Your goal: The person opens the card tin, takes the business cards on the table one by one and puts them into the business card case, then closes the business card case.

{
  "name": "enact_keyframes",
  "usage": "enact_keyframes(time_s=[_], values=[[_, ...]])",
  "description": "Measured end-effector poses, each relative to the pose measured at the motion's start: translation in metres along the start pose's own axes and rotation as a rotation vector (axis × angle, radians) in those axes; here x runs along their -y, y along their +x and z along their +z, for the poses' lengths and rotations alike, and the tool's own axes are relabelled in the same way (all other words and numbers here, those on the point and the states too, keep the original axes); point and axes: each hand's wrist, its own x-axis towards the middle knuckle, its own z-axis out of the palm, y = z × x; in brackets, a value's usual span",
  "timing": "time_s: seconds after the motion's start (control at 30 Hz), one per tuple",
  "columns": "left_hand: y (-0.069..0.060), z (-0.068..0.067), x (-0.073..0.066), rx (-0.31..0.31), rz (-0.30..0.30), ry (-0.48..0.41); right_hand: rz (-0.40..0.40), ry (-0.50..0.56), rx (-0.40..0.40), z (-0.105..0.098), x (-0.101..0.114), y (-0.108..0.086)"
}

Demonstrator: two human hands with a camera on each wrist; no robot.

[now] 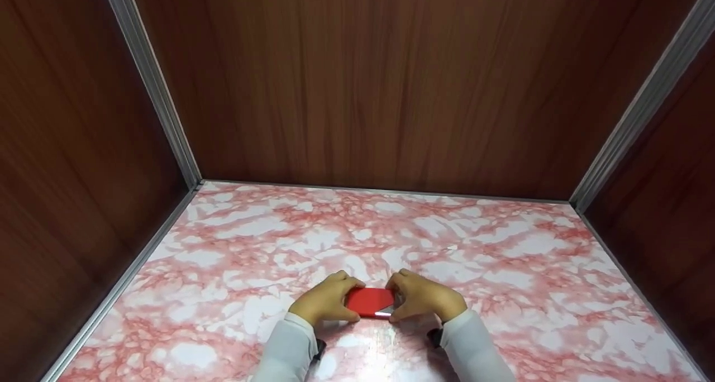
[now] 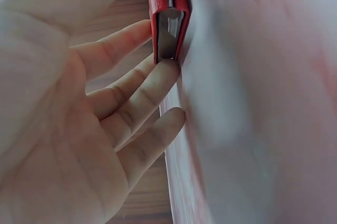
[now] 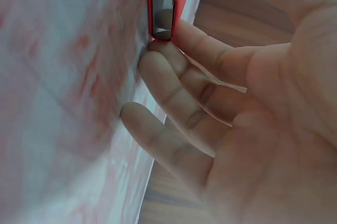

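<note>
A small flat red case [image 1: 368,301] with a silver corner [image 1: 385,311], like a card holder, lies on or just above the marbled tabletop. My left hand [image 1: 327,299] holds its left end, thumb on the near edge and fingers at the far edge. The right hand [image 1: 423,297] grips the opposite end in a mirrored way. In the left wrist view, the case [image 2: 155,23] shows two red covers around a metallic side. From the right wrist, a shiny grey side of the case [image 3: 162,5] is visible between red rims, with fingertips touching its far corner.
The table [image 1: 223,270] has a red and white marbled surface. Dark wood-grain panels [image 1: 357,91] enclose it at the back and both sides, with grey metal posts [image 1: 162,91] at the corners. White sleeves [image 1: 287,348] and dark wrist straps cover the forearms.
</note>
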Motion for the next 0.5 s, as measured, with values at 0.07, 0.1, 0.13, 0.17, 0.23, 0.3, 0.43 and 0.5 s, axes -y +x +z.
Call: enact_keyframes(time_s=[0.07,0.1,0.13,0.17,0.23,0.3,0.43,0.5], values=[[0.003,0.002,-0.002,0.006,0.0,0.007,0.008,0.009,-0.002,-0.002,-0.002,-0.002],[0.005,0.002,-0.004,0.01,-0.001,0.011,0.014,0.013,0.0,-0.002,-0.004,-0.003],[0.006,0.003,-0.005,0.01,0.0,0.017,0.014,0.017,0.0,-0.003,-0.005,-0.005],[0.007,0.003,-0.006,0.009,-0.001,0.018,0.018,0.015,0.003,-0.004,-0.006,-0.006],[0.009,0.004,-0.008,0.008,0.002,0.021,0.023,0.017,0.006,-0.006,-0.008,-0.008],[0.011,0.006,-0.01,0.007,0.006,0.021,0.025,0.018,0.003,-0.007,-0.011,-0.011],[0.015,0.009,-0.013,0.014,0.016,0.019,0.027,0.032,-0.003,-0.01,-0.016,-0.016],[0.017,0.01,-0.014,0.014,0.024,0.022,0.024,0.041,-0.001,-0.01,-0.018,-0.018]])
